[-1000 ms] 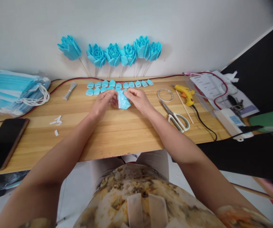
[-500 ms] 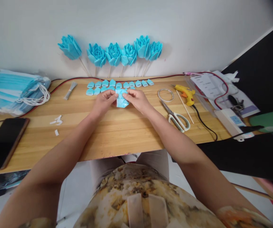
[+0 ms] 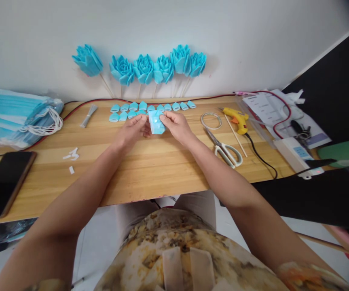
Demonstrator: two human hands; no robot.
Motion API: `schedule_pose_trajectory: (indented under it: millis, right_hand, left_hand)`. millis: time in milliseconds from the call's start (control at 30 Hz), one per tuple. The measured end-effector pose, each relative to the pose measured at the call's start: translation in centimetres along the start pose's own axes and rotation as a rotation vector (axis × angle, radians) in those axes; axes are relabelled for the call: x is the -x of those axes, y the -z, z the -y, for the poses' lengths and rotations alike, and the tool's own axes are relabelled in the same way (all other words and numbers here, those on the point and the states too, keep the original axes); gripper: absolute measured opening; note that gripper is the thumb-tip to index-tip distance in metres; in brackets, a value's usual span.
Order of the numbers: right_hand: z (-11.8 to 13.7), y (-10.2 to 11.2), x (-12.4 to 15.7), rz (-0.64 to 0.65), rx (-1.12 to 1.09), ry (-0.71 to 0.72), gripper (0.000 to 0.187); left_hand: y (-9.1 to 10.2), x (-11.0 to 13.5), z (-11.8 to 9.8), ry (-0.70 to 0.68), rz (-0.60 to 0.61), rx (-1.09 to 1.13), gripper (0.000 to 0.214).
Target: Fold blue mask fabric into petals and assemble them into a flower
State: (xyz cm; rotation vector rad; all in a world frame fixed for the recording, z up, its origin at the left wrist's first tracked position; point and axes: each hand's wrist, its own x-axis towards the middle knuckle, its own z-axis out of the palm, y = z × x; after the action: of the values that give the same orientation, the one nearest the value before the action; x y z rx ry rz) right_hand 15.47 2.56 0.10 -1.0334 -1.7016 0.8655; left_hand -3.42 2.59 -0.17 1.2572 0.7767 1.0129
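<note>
My left hand and my right hand meet over the wooden table, both pinching a folded piece of light blue mask fabric held just above the surface. Fingers of both hands are closed on its edges. Right behind the hands lie two rows of several small folded blue petals. Several finished blue fabric roses on sticks lean against the white wall at the back.
A stack of blue face masks lies at far left, a dark phone at the near left edge. To the right are a roll of clear tape, scissors, a wooden stick, a yellow glue gun, papers and a power strip.
The blue fabric piece has been turned and refolded between my fingers, from a flatter spread half a second ago to a more compact upright block now. My hands stayed in the same spot.
</note>
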Motion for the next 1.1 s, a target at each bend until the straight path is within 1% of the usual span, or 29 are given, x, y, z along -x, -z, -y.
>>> schedule_pose_trajectory:
  millis: [100, 233, 400, 533, 600, 700, 800, 867, 1000, 1100]
  right_hand:
    - [-0.1, 0.2, -0.1, -0.019, 0.040, 0.009, 0.045]
    - [0.1, 0.1, 0.0, -0.015, 0.036, 0.002, 0.049]
    - [0.4, -0.1, 0.2, -0.008, -0.138, -0.072, 0.051]
    - [1.0, -0.2, 0.3, 0.043, -0.297, -0.154, 0.046]
    - [1.0, -0.3, 0.3, 0.074, -0.320, -0.182, 0.044]
    - [0.6, -0.4, 0.3, 0.095, -0.276, -0.172, 0.039]
    - [-0.1, -0.5, 0.2, 0.102, -0.270, -0.131, 0.034]
    - [-0.2, -0.5, 0.2, 0.115, -0.292, -0.108, 0.033]
    - [0.4, -0.4, 0.3, 0.149, -0.354, -0.094, 0.032]
    - [0.6, -0.2, 0.3, 0.164, -0.359, -0.085, 0.030]
  left_hand:
    - [-0.1, 0.1, -0.2, 0.016, -0.004, -0.098, 0.044]
    - [-0.2, 0.3, -0.6, -0.017, -0.045, -0.228, 0.035]
    - [0.0, 0.2, -0.5, -0.051, -0.133, -0.235, 0.028]
    - [0.0, 0.0, -0.3, -0.086, -0.154, -0.219, 0.028]
    - [0.0, 0.1, -0.3, -0.093, -0.158, -0.217, 0.027]
    - [-0.1, 0.2, -0.4, -0.090, -0.146, -0.224, 0.027]
    - [-0.1, 0.2, -0.4, -0.080, -0.110, -0.208, 0.028]
    - [-0.1, 0.2, -0.3, -0.056, -0.071, -0.150, 0.030]
    - [0.0, 0.2, -0.3, 0.003, 0.020, 0.031, 0.035]
    - [0.2, 0.2, -0.4, 0.035, 0.053, 0.081, 0.038]
